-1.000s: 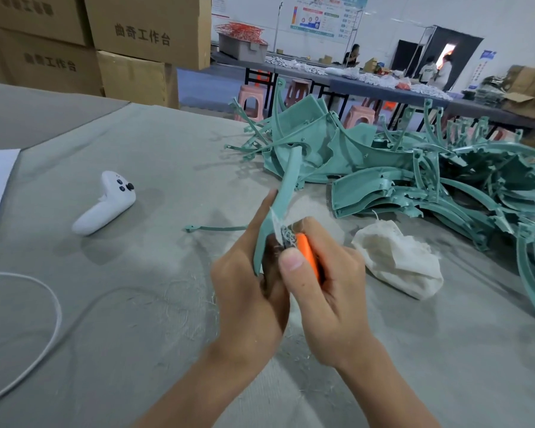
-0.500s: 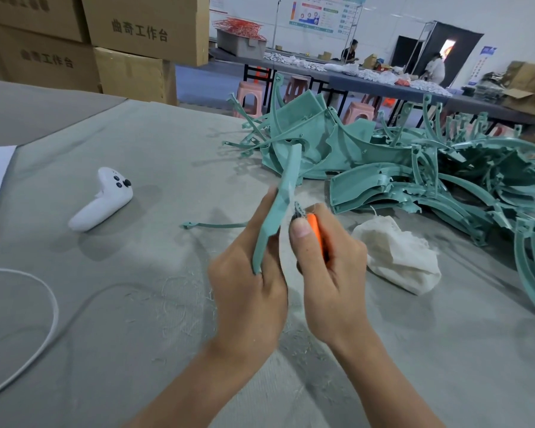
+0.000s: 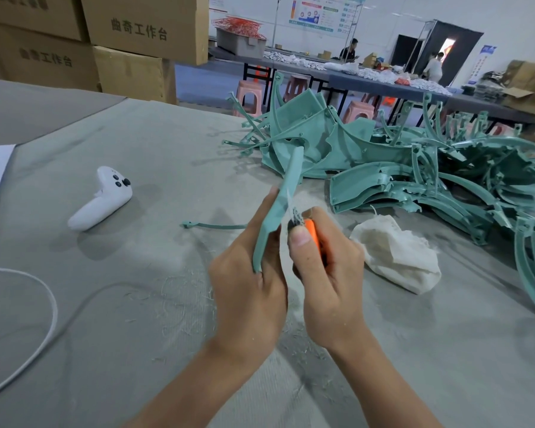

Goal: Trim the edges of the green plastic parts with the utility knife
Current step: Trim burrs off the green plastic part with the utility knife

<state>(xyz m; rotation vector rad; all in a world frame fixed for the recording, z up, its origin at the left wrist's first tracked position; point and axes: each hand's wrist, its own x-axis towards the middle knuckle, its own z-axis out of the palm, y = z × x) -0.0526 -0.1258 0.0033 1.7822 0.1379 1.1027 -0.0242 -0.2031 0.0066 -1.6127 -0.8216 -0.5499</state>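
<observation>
Above the grey table (image 3: 136,304), left hand (image 3: 247,298) grasps a green part (image 3: 278,208); right hand (image 3: 328,279) grips the knife (image 3: 311,231), blade at its edge. Trimming is judged under way; next, a controlled stroke along the edge.

Your left hand (image 3: 247,301) and right hand (image 3: 328,282) meet at frame centre above the table (image 3: 167,143). The controller (image 3: 101,199) lies centre-left, the cable (image 3: 51,307) lower left, the rag (image 3: 396,254) just right of your hands, and the pile of plastic parts (image 3: 383,168) upper right.

factory workshop, stacked cardboard boxes (image 3: 142,23), long worktables (image 3: 368,84), heap of green plastic parts (image 3: 414,168), plastic stools (image 3: 247,97)
</observation>
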